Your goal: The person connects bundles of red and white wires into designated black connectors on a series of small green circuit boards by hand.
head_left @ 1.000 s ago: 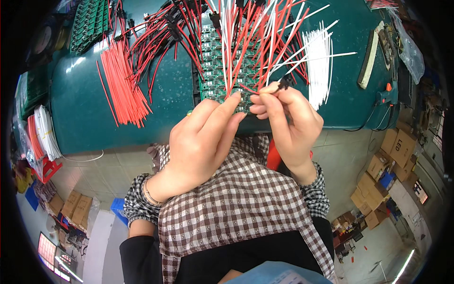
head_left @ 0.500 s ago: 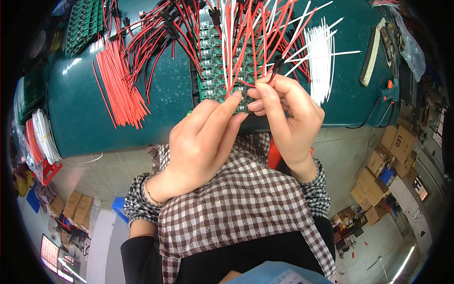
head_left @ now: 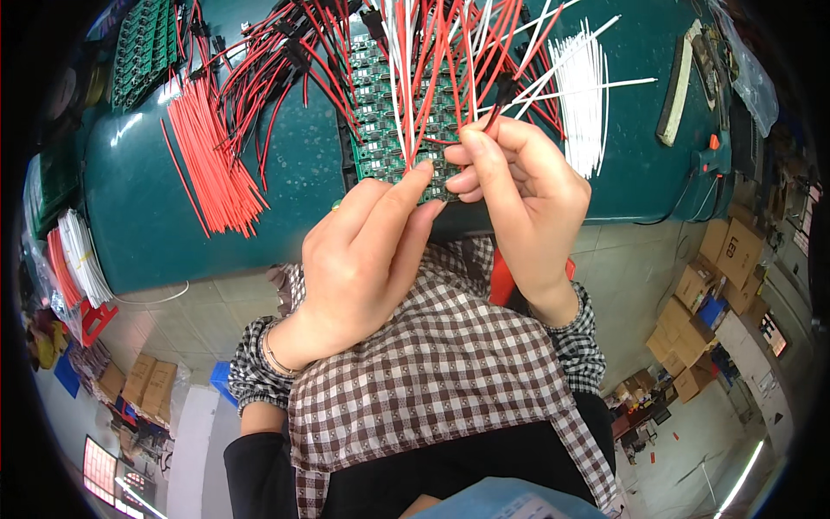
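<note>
A panel of green circuit boards lies near the table's front edge, with red and white wires rising from it. My left hand rests at the panel's near end. Its index fingertip touches down by the foot of the wires, and its thumb stays apart from that finger. Between thumb and index finger, my right hand pinches a red-and-black wire lead with a black connector. The lead's red end reaches left toward the boards. My right hand's other fingers curl over the panel's right side and hide part of it.
Loose red wires lie left on the green table, white wires right. Behind are more red-and-black leads and another board panel. A cutter-like tool with an orange tip sits at the right edge.
The table and its contents have shifted slightly left and up in view. Both hands keep nearly the same pose, my right hand still pinching the lead.
</note>
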A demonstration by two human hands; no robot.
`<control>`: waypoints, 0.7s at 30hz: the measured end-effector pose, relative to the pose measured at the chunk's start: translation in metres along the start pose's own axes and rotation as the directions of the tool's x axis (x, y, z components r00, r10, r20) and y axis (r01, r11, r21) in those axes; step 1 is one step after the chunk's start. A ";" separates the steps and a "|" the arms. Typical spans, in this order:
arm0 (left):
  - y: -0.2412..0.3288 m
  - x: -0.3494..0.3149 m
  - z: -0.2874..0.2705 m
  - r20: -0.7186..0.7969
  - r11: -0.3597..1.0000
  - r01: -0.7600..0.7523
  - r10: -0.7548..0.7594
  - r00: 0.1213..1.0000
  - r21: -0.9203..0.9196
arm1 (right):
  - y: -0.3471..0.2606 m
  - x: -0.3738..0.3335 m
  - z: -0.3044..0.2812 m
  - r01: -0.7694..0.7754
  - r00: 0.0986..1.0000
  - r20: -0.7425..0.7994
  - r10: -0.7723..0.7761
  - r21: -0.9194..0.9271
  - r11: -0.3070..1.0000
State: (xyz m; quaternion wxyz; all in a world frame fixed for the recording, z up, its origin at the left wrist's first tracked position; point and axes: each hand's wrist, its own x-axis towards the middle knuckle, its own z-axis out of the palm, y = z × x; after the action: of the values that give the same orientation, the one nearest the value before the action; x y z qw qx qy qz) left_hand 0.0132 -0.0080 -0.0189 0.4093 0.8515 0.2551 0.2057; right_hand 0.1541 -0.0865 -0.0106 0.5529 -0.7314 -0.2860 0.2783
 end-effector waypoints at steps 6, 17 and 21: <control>0.001 0.001 -0.001 0.011 1.000 0.019 -0.018 1.000 -0.005 | 0.001 0.000 0.004 0.064 0.997 -0.035 -0.067 -0.082 0.995; 0.000 0.001 0.000 0.018 1.000 0.019 -0.018 1.000 -0.022 | -0.002 0.018 0.005 0.275 0.961 0.077 -0.264 -0.318 0.907; 0.000 0.002 0.000 0.018 1.000 0.014 -0.013 1.000 -0.019 | -0.001 0.020 0.006 0.253 0.967 0.083 -0.239 -0.322 0.912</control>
State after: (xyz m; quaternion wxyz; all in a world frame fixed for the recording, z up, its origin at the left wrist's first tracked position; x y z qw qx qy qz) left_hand 0.0143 -0.0068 -0.0187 0.4209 0.8477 0.2553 0.1976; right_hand 0.1631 -0.0683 -0.0131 0.4473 -0.7656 -0.4300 0.1700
